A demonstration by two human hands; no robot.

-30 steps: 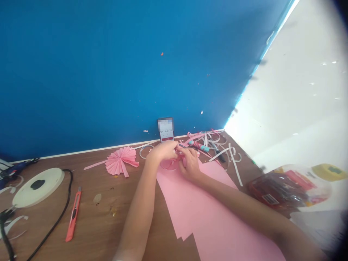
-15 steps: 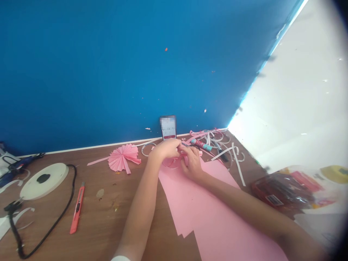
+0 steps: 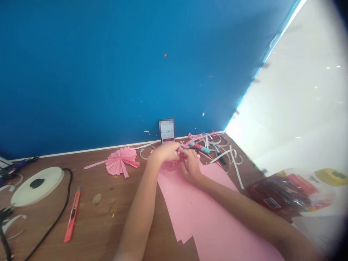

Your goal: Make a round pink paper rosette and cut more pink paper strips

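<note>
My left hand (image 3: 167,152) is closed, its fingertips pinching pink paper that shows between my two hands. Against it, my right hand (image 3: 191,165) is bent over the same small pink piece with its fingers closed. The piece is mostly covered by my fingers, and a thin dark object at the fingertips is too small to name. Beneath both hands lie large sheets of pink paper (image 3: 187,203), with a curled narrow pink strip (image 3: 170,166) on top. Left of my hands rests a pleated pink paper fan (image 3: 121,161) with a strip sticking out.
A phone (image 3: 166,131) leans on the blue wall. Paper strips (image 3: 236,166) and a glue stick (image 3: 199,147) lie at the back right. On the left are a red box cutter (image 3: 73,215), a white disc (image 3: 38,186) and a black cable (image 3: 58,221). Plastic packages (image 3: 282,192) sit at right.
The camera view has shifted slightly, so the table things sit a little lower and further left. My hands stay together on the pink paper, with only slight finger movement.
</note>
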